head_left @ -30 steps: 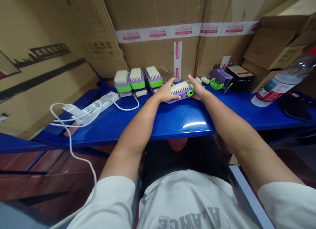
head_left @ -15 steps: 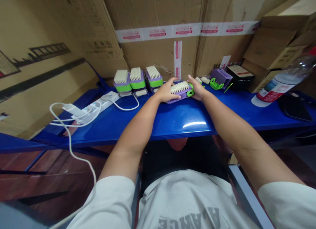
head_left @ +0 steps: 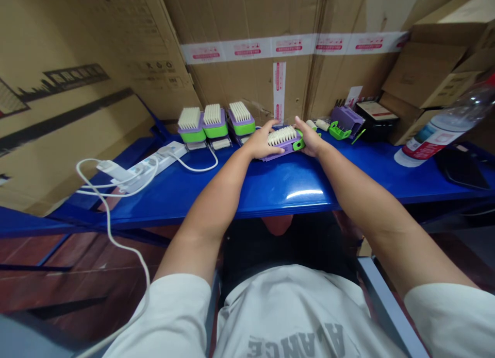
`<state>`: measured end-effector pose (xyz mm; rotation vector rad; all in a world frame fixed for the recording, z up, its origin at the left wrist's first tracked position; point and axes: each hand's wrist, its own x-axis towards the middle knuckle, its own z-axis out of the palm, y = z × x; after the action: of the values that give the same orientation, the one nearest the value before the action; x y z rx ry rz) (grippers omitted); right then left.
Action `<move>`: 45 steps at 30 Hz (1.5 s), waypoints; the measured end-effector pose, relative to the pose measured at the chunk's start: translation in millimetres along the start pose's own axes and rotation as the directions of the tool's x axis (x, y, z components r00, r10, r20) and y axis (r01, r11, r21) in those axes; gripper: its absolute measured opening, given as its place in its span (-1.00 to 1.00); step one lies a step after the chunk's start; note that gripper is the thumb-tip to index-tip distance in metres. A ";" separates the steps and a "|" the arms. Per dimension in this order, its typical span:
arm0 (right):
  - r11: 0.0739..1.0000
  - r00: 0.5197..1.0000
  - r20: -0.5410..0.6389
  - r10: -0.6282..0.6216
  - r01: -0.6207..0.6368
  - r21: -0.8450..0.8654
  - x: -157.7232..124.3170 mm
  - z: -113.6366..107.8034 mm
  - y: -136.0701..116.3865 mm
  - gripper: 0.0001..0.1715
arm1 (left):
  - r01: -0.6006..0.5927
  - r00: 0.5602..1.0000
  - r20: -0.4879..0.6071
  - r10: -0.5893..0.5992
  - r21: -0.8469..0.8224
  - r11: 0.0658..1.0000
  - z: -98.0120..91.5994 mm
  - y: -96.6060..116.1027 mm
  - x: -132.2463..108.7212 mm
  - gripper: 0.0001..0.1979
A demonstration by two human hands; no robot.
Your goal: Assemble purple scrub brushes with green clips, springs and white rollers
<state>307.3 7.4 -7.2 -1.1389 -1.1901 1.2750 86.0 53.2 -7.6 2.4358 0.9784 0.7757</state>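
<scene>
A purple and green block [head_left: 284, 147] topped with white ribbed pieces lies between my hands on the blue table [head_left: 278, 185]. My left hand [head_left: 262, 142] grips its left end, thumb across the near side. Around the green right end, my right hand [head_left: 308, 137] is closed with the thumb raised at the back. Three similar blocks stand at the back left: one [head_left: 191, 125], another [head_left: 215, 122] and a third [head_left: 242, 119]. Right of my hands is a purple case [head_left: 347, 119] with a green bracket [head_left: 339, 132], beside small white rolls [head_left: 322, 124].
A white power strip [head_left: 149, 167] with cables lies on the left. On the right are a black box [head_left: 376, 120], a bottle [head_left: 433, 136] and a dark phone-like object [head_left: 462, 166]. Cardboard [head_left: 247, 18] lines the back, with open cartons [head_left: 423, 80] at the right.
</scene>
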 end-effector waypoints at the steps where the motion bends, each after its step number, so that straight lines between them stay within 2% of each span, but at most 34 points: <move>1: 1.000 1.000 0.007 -0.003 0.003 -0.004 0.9 -0.9 0.8 -0.02 | -0.002 1.000 -0.002 0.002 -0.001 1.000 0.2 -0.8 0.3 0.19; 9: 1.000 1.000 0.002 -0.013 0.013 0.004 4.9 -2.9 5.0 0.03 | -0.012 1.000 -0.001 0.012 -0.011 1.000 0.4 -1.7 0.6 0.18; 20: 0.999 1.000 0.015 -0.024 0.024 -0.041 -3.1 2.6 -3.7 0.04 | -0.011 1.000 -0.007 0.011 -0.015 1.000 0.6 -2.7 0.4 0.18; 30: 0.999 0.999 0.000 -0.037 0.037 -0.019 0.0 3.5 1.1 0.02 | -0.020 1.000 -0.009 0.020 -0.043 0.999 1.2 -3.4 0.3 0.18; 45: 0.999 1.000 -0.007 -0.029 0.029 0.013 7.8 -0.6 8.7 0.01 | -0.014 1.000 -0.011 0.014 0.009 1.000 1.8 -2.4 1.0 0.18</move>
<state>307.0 15.3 -15.9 -1.1113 -1.1876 1.2547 86.6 55.3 -9.9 2.4514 0.9717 0.7926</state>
